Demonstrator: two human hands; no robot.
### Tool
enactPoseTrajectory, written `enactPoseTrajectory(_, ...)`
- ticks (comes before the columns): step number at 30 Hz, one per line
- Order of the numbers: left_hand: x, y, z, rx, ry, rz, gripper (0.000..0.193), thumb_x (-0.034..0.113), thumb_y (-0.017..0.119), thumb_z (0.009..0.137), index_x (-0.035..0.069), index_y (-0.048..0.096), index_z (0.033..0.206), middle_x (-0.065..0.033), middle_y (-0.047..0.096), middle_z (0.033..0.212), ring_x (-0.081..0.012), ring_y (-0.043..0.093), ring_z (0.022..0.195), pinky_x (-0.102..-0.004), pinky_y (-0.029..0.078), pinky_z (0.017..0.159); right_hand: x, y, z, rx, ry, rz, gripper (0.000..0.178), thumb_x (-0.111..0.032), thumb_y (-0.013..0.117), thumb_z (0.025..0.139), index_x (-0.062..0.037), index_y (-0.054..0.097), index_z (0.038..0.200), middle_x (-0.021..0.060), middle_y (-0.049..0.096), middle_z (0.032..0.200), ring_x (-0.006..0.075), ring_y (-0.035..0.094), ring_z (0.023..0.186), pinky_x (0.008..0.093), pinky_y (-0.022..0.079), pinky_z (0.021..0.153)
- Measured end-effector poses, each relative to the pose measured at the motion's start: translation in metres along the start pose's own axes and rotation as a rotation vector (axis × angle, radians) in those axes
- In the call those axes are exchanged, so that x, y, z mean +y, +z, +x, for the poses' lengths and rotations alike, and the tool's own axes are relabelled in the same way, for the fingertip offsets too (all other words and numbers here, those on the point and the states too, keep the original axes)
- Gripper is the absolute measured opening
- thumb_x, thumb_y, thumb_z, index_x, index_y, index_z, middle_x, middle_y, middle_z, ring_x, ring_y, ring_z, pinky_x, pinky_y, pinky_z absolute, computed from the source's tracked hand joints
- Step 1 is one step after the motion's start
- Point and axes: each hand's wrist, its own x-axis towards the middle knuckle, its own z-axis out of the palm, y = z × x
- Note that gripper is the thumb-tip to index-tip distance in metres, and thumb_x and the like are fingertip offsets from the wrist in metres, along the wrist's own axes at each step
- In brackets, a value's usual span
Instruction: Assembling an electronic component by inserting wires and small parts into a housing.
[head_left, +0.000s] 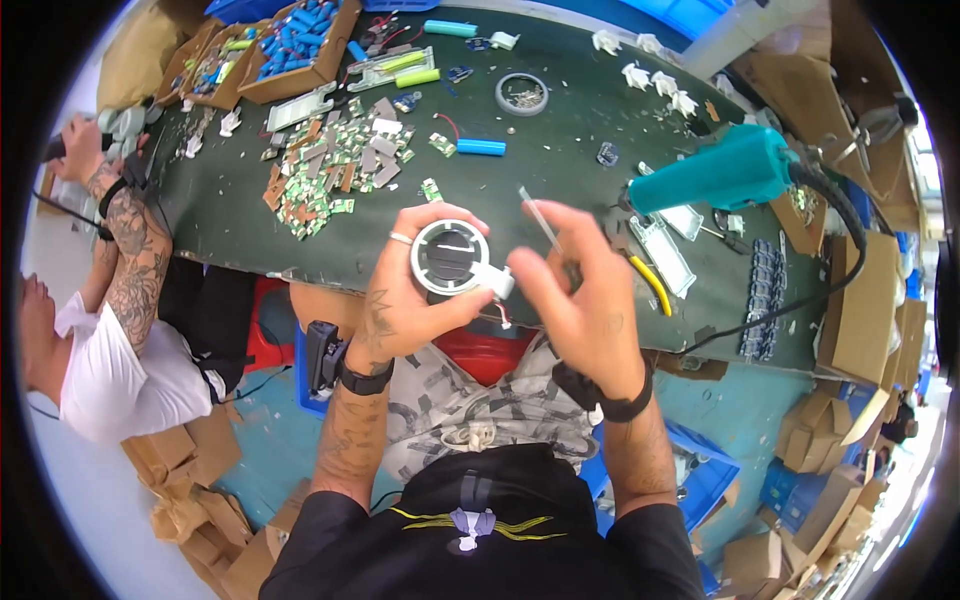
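My left hand [400, 285] is closed around a round white plastic housing [421, 228] with a dark centre and a small white tab at its lower right. Short thin wires [503, 314] with a small connector hang below it. Just to the right, my right hand [592, 290] holds a thin pale rod [541, 219] that slants up and left, clear of the housing. The lower end of the rod is hidden in the fingers, so its kind cannot be told. Both hands are above the near edge of the dark green table.
A pile of small circuit boards [325, 165] lies left, near a blue battery cell [481, 147]. A grey ring dish [522, 94] holds small metal parts. To the right are a teal power tool [715, 172] and yellow-handled pliers [652, 284]. Another person's arm [135, 220] is at far left.
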Motion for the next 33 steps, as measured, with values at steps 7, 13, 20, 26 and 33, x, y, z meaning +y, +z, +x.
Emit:
enactPoseTrajectory(7,-0.017,0.002,0.012,-0.105,0.213,0.457,0.077,0.019,0.101,0.078,0.007,0.060,0.143,-0.0118,0.075,0.126,-0.0233,0.073,0.114,-0.0388,0.059,0.101,0.001,0.014,-0.014,-0.028,-0.175,0.053,0.067,-0.023,0.095,0.087,-0.0037,0.067,0.146,0.0173,0.077,0.122,0.0213,0.081,0.094,0.0347,0.066,0.080)
enactPoseTrajectory(13,-0.021,-0.020,-0.005,-0.075,0.027,0.151,0.079,0.002,0.085,0.090,0.004,0.045,0.158,-0.0096,0.061,0.145,-0.0224,0.061,0.133,-0.0401,0.051,0.114,0.001,0.027,-0.011,-0.034,-0.182,0.197,0.064,-0.028,0.089,0.089,-0.0037,0.061,0.141,0.0164,0.078,0.113,0.0379,0.080,0.093,0.0445,0.062,0.072)
enactPoseTrajectory(20,-0.034,-0.014,0.006,-0.100,0.102,0.025,0.077,0.016,0.082,0.097,0.003,0.041,0.161,-0.0112,0.054,0.143,-0.0198,0.060,0.120,-0.0360,0.052,0.106,0.014,0.012,-0.026,0.079,-0.210,0.097,0.048,-0.042,0.085,0.090,-0.0011,0.073,0.112,0.0188,0.075,0.093,0.0417,0.073,0.084,0.0486,0.056,0.071)
enactPoseTrajectory(26,-0.039,-0.018,0.004,-0.101,0.169,0.066,0.088,0.042,0.086,0.098,0.001,0.039,0.160,-0.0132,0.051,0.145,-0.0220,0.059,0.122,-0.0368,0.051,0.104,0.015,0.007,-0.025,-0.003,-0.232,0.029,0.038,-0.034,0.083,0.089,-0.0020,0.068,0.104,0.0168,0.071,0.087,0.0412,0.072,0.080,0.0501,0.055,0.070)
enactPoseTrajectory(33,-0.030,-0.017,0.004,-0.131,0.168,0.137,0.088,0.049,0.080,0.102,-0.001,0.037,0.159,-0.0153,0.048,0.149,-0.0235,0.058,0.125,-0.0383,0.050,0.107,0.024,0.030,-0.027,0.131,-0.242,0.087,0.032,-0.023,0.080,0.088,-0.0031,0.063,0.106,0.0149,0.069,0.084,0.0408,0.070,0.075,0.0492,0.052,0.064)
